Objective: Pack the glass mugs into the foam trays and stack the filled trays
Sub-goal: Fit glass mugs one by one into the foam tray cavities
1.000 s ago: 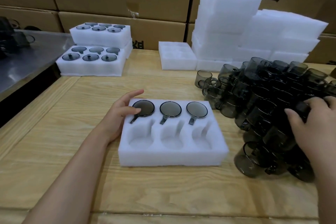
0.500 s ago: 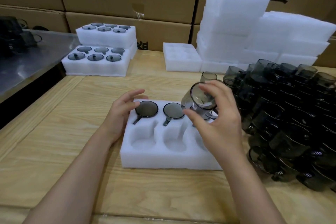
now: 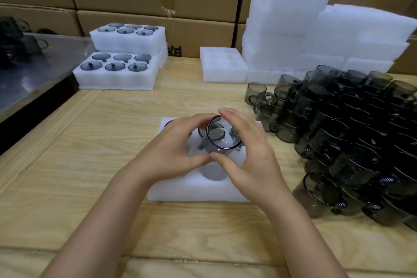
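A smoky glass mug (image 3: 217, 136) is held tilted, its mouth towards the camera, over the middle of a white foam tray (image 3: 191, 192) lying on the wooden surface (image 3: 90, 164). The left hand (image 3: 171, 153) and right hand (image 3: 250, 160) both clasp it, fingers (image 3: 230, 117) curled round its sides. A heap of loose mugs (image 3: 361, 142) lies to the right. Filled trays (image 3: 117, 72) sit stacked at the far left, with blank foam blocks (image 3: 293, 29) behind.
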